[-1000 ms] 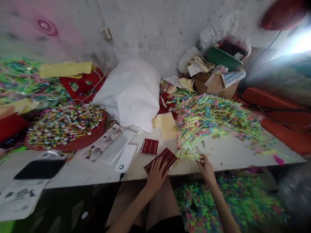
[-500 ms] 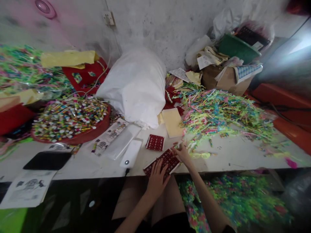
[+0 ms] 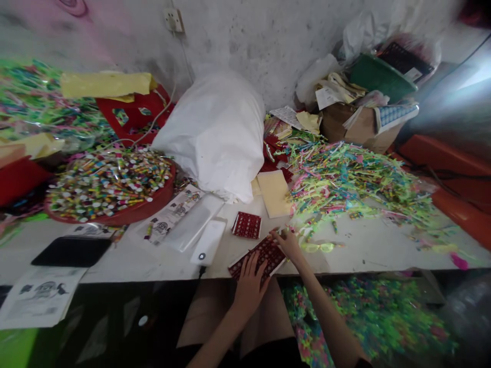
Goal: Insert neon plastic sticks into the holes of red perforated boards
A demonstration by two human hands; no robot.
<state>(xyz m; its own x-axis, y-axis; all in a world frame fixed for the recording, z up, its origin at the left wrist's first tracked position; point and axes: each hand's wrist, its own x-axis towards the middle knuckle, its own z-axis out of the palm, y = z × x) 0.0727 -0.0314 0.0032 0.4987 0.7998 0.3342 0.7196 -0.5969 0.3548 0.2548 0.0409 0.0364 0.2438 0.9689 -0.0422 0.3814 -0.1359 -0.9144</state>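
So the person at this table has a dark red patterned card [image 3: 274,253] right under the fingers of the left hand [image 3: 251,278]. It's lying flat, set at a slant: the long axis runs from near-left, by the table's front edge, to far-right, so one short end points past the right fingertips at the pile of skinny neon sticks [image 3: 345,179]. Left fingers are laid out flat on top, a bit spread, not gripping anything I can see.

The right hand [image 3: 287,244] is over at the card's far-right end, fingers bent and close together. Can't tell from here if there's something tiny pinched in there or they're just touching the card.

Just beyond the left fingertips there's a smaller red patterned card [image 3: 247,225], also flat, long side running roughly left to right. Straight past the right fingers is a cream paper sheet [image 3: 274,194], and just right of them a yellow-green glasses-shaped piece [image 3: 318,247] on the tabletop [image 3: 368,250]. Off to the left of the left fingers: a white phone-shaped device [image 3: 209,243] with a cable, then well apart, a red basin [image 3: 126,219] heaped with little striped sticks.
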